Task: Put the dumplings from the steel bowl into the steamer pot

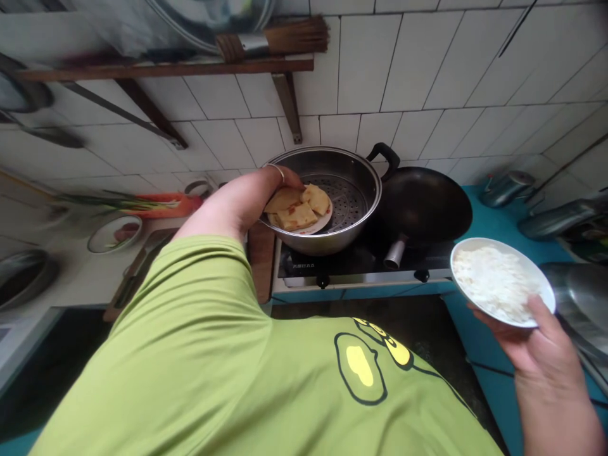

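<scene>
My left hand (292, 179) reaches into a steel steamer pot (332, 239), its fingers curled at the far side of a plate (324, 223) and partly hidden by the food. Several folded pieces of golden flatbread (297, 216) with reddish bits lie on this plate. The plate is at the pot's left side, over the perforated steamer tray (349, 202). Off to the right, my right hand (536, 339) grips a white bowl (458, 278) from below, with the thumb over its rim. White cooked rice (494, 278) fills the bowl, which tilts slightly.
A dark wok (422, 199) stands on the stove (361, 278) right of the pot. A wooden shelf (190, 68) with a brush (294, 37) juts from the tiled wall. At left are a cutting board (261, 266), a knife (137, 272), a small bowl (102, 239) and spring onions (114, 202).
</scene>
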A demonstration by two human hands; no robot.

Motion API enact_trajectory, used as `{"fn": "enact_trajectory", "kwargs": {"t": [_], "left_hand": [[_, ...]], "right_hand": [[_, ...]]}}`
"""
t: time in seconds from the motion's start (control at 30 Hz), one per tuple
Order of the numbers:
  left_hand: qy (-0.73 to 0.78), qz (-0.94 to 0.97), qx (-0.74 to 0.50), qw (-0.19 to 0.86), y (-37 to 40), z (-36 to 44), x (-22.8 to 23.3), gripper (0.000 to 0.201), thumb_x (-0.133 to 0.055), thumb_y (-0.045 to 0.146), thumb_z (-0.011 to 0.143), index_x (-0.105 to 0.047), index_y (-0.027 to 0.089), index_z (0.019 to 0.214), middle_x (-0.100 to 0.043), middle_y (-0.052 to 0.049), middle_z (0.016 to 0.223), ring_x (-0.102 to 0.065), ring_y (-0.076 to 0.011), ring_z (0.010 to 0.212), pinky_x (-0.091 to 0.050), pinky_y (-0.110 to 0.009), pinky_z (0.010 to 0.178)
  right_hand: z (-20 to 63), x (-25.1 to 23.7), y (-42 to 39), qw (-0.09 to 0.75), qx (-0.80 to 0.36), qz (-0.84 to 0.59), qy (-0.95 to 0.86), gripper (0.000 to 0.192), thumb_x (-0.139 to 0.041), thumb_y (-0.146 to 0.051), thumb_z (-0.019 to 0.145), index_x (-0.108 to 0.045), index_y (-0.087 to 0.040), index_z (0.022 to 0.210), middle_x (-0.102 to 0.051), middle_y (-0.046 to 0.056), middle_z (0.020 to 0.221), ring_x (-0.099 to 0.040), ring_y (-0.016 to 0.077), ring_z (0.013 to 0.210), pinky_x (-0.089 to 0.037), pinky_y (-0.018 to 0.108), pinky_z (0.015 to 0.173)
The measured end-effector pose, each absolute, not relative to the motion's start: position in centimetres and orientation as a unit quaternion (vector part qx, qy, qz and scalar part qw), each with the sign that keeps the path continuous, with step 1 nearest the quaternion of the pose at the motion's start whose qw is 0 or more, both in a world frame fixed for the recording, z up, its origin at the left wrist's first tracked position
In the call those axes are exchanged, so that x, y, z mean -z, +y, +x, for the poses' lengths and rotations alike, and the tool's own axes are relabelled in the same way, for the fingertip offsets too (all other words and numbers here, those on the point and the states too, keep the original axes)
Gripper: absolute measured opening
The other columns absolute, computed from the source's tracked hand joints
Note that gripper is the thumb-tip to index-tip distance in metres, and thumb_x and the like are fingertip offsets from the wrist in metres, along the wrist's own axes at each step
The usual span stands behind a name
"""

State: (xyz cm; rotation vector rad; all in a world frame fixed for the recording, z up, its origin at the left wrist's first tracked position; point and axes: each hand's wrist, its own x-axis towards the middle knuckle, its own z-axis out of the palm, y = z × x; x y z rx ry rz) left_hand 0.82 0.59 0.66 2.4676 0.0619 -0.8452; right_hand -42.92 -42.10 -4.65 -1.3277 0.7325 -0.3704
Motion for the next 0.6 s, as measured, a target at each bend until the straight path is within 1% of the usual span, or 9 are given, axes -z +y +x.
{"fn": "enact_trajectory", "kwargs": {"t": [0.07, 0.2, 0.3, 0.4, 0.47, 0.5, 0.57, 0.6], "left_hand": [[0.066, 0.892, 0.355, 0.270, 0.9, 1.6, -0.2, 0.023, -0.070, 0.025, 0.102, -0.067, 0.006, 0.090, -0.059, 0.005, 0.061, -0.057, -0.0089, 0.079, -0.046, -0.025, 0.099], [0.018, 0.882, 0.346, 0.319, 1.2, 2.3, 0.0, 0.028, -0.072, 0.035, 0.101, -0.069, 0.008, 0.098, -0.066, 0.002, 0.066, -0.059, -0.0104, 0.075, -0.047, -0.027, 0.093], [-0.023, 0.875, 0.341, 0.344, 1.3, 1.7, -0.4, 0.038, -0.077, 0.048, 0.095, -0.071, 0.011, 0.101, -0.070, -0.001, 0.070, -0.065, -0.0140, 0.078, -0.049, -0.029, 0.086], [-0.049, 0.874, 0.321, 0.361, 1.1, 0.8, -0.9, 0.049, -0.080, 0.062, 0.088, -0.071, 0.016, 0.102, -0.072, -0.001, 0.072, -0.069, -0.0179, 0.083, -0.051, -0.030, 0.084], [-0.063, 0.862, 0.313, 0.393, 0.9, 0.4, -1.3, 0.043, -0.078, 0.059, 0.091, -0.069, 0.018, 0.102, -0.074, 0.001, 0.075, -0.070, -0.0163, 0.083, -0.053, -0.029, 0.085], [-0.069, 0.853, 0.312, 0.412, 0.9, 0.4, -1.6, 0.037, -0.075, 0.054, 0.096, -0.067, 0.018, 0.103, -0.076, 0.003, 0.078, -0.069, -0.0141, 0.082, -0.054, -0.028, 0.087], [-0.066, 0.852, 0.303, 0.422, 0.8, 0.9, -2.4, 0.022, -0.063, 0.043, 0.107, -0.064, 0.021, 0.110, -0.079, 0.009, 0.083, -0.069, -0.0091, 0.084, -0.054, -0.026, 0.092], [-0.074, 0.863, 0.294, 0.404, 0.9, 1.4, -2.9, 0.020, -0.055, 0.041, 0.111, -0.062, 0.024, 0.117, -0.080, 0.012, 0.086, -0.069, -0.0076, 0.087, -0.054, -0.026, 0.094]], "right_hand": [[-44.0, 5.0, -42.3, 0.687, 0.165, -0.608, 0.363, 0.074, -0.060, -0.059, 0.094, -0.045, -0.037, 0.163, -0.041, 0.003, 0.173, -0.039, 0.0456, 0.156, -0.058, 0.067, 0.107], [-45.4, 5.4, -42.3, 0.665, 0.154, -0.618, 0.391, 0.078, -0.055, -0.062, 0.094, -0.039, -0.037, 0.166, -0.037, 0.003, 0.175, -0.041, 0.0451, 0.155, -0.060, 0.064, 0.106], [-45.8, 5.5, -42.3, 0.675, 0.155, -0.599, 0.401, 0.077, -0.054, -0.059, 0.095, -0.037, -0.038, 0.167, -0.036, 0.002, 0.175, -0.044, 0.0436, 0.154, -0.064, 0.060, 0.102], [-46.0, 5.7, -42.4, 0.698, 0.172, -0.567, 0.402, 0.072, -0.056, -0.056, 0.096, -0.042, -0.038, 0.164, -0.037, 0.002, 0.175, -0.046, 0.0422, 0.154, -0.069, 0.054, 0.094], [-46.1, 6.0, -42.5, 0.723, 0.180, -0.540, 0.392, 0.068, -0.062, -0.053, 0.095, -0.048, -0.036, 0.159, -0.043, 0.005, 0.172, -0.050, 0.0410, 0.151, -0.071, 0.052, 0.087], [-46.2, 6.2, -42.7, 0.739, 0.183, -0.523, 0.383, 0.066, -0.066, -0.050, 0.093, -0.050, -0.035, 0.156, -0.049, 0.007, 0.168, -0.055, 0.0404, 0.147, -0.072, 0.051, 0.084], [-46.3, 6.8, -43.1, 0.768, 0.193, -0.490, 0.364, 0.065, -0.073, -0.047, 0.090, -0.054, -0.030, 0.150, -0.063, 0.011, 0.154, -0.065, 0.0390, 0.136, -0.072, 0.050, 0.078], [-46.4, 7.1, -43.3, 0.778, 0.201, -0.474, 0.359, 0.064, -0.075, -0.045, 0.089, -0.055, -0.028, 0.147, -0.069, 0.012, 0.145, -0.069, 0.0379, 0.130, -0.073, 0.049, 0.075]]}}
